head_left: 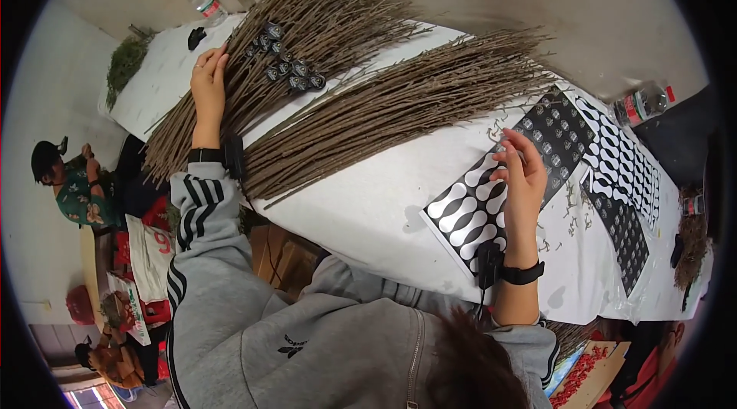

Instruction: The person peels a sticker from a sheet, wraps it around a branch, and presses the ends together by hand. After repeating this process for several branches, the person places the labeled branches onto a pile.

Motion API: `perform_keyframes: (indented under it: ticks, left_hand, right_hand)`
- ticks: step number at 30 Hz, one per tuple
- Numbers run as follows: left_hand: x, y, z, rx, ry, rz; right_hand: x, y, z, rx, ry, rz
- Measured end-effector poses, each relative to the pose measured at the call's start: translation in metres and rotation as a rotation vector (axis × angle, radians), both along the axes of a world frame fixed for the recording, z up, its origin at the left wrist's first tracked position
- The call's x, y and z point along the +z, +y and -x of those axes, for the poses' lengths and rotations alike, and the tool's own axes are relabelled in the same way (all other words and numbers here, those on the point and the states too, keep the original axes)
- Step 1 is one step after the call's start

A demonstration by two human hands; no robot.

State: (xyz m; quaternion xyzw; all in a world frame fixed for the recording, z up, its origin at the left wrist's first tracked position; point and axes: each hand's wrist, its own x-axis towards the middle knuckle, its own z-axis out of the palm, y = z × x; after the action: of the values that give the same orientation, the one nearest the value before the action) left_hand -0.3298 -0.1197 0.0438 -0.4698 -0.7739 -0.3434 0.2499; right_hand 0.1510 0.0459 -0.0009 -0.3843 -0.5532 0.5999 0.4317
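Observation:
My left hand (207,94) is closed at the edge of the left bundle of dry brown twigs (307,21), thumb and fingers pinched on a twig. Several round black tags (285,69) with pale print lie in a cluster on that bundle, to the right of the hand. My right hand (524,182) hovers over a black sheet with white dumbbell-shaped stickers (464,213). Its fingers are bent and apart, and I see nothing between them. A second twig bundle (384,117) lies slantwise between my hands.
More sticker sheets (626,155) cover the white table (368,217) at right, with twig scraps (572,205) nearby. Plastic bottles (203,2) (643,104) stand or lie at the far edge. Greenery (129,63) sits at the left corner. Other people (77,186) are beyond the table, left.

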Motion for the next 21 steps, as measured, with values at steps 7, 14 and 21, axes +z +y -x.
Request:
perform_keyframes:
  ticks: [7,14,21]
  left_hand:
    - [0.033,0.017,-0.080,-0.035,0.141,-0.075]
    - [0.024,0.058,-0.214,-0.674,-0.183,0.341]
    - [-0.060,0.131,-0.323,-1.135,-0.278,0.436]
  right_hand:
    - [0.008,0.020,-0.038,-0.127,-0.142,-0.178]
    - [-0.007,0.038,-0.082,0.220,-0.765,-0.563]
    - [-0.006,0.034,-0.081,0.230,-0.786,-0.671]
